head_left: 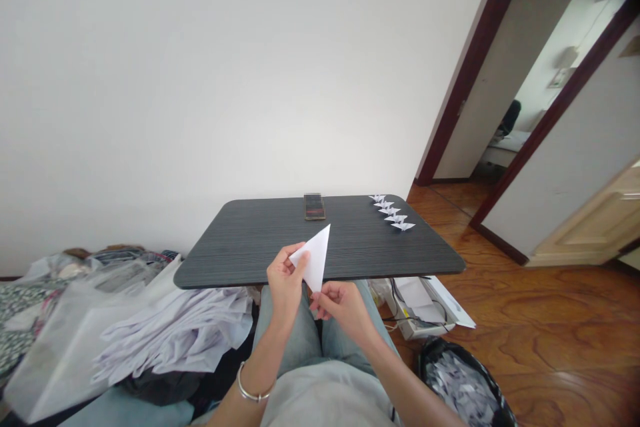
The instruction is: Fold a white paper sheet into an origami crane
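A folded piece of white paper (316,261), roughly triangular with a sharp tip pointing up and right, is held above the near edge of the dark table. My left hand (287,283) grips its left side, thumb on the front face. At its lower corner, my right hand (343,307) pinches the paper between thumb and fingers. Toward the table's right side stands a slanting row of several small folded paper figures (393,212), white with pointed ends.
The dark wood-grain table (240,240) meets a white wall. On it lies a phone-like dark object (315,207). White cloth (185,330) is heaped at left. Below right are a white box (420,310) with cables and a black-lined bin (463,380) full of paper-like scraps.
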A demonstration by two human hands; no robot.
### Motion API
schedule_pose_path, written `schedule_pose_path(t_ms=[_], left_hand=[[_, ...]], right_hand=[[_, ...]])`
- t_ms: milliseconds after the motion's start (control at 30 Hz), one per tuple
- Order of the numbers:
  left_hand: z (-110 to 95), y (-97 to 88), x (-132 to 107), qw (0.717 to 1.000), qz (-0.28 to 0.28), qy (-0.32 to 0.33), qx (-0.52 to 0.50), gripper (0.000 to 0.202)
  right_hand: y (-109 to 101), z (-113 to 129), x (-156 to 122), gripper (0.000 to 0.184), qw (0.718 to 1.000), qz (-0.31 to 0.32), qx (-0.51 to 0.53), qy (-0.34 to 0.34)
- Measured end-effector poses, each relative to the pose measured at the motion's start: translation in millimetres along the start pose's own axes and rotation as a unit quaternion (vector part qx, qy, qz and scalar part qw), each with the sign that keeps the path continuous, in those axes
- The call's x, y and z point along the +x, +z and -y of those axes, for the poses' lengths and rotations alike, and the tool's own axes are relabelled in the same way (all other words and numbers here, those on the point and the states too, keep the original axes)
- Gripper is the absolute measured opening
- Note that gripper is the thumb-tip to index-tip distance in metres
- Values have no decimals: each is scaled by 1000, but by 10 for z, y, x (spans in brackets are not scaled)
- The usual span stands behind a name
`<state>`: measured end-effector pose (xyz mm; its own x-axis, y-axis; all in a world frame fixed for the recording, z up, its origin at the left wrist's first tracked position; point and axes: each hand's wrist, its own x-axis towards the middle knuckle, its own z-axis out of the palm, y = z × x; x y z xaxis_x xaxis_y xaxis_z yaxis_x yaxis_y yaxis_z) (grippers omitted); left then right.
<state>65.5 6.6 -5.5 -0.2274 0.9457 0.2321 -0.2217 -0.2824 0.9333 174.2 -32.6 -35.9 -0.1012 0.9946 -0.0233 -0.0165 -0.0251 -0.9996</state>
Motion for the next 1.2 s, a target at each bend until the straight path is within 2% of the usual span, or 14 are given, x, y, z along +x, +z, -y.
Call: schedule_pose_path(t_ms=[167, 367, 600, 833, 1067, 1200], left_hand=[[-6, -7, 13, 1000, -8, -6, -2, 27], [3, -21, 30, 1000, -14, -10, -4, 27], [0, -30, 57, 1000, -22, -3, -12, 28], [10, -36, 60, 1000, -13, 3, -7, 28], [17, -36, 69, 1000, -16, 5, -19, 26], [22, -32, 68, 1000, -13, 2, -24, 27]], right_hand=[[-31, -35, 13, 30, 999, 30, 27, 9], [-121, -26, 26, 38, 993, 111, 24, 31], [-138, 16, -6, 35, 990, 134, 10, 35], [-101, -5, -4, 29, 996, 90, 1, 13], [-81, -30, -22, 28, 996, 93, 1, 13], [-73, -30, -16, 30, 997, 72, 3, 8]])
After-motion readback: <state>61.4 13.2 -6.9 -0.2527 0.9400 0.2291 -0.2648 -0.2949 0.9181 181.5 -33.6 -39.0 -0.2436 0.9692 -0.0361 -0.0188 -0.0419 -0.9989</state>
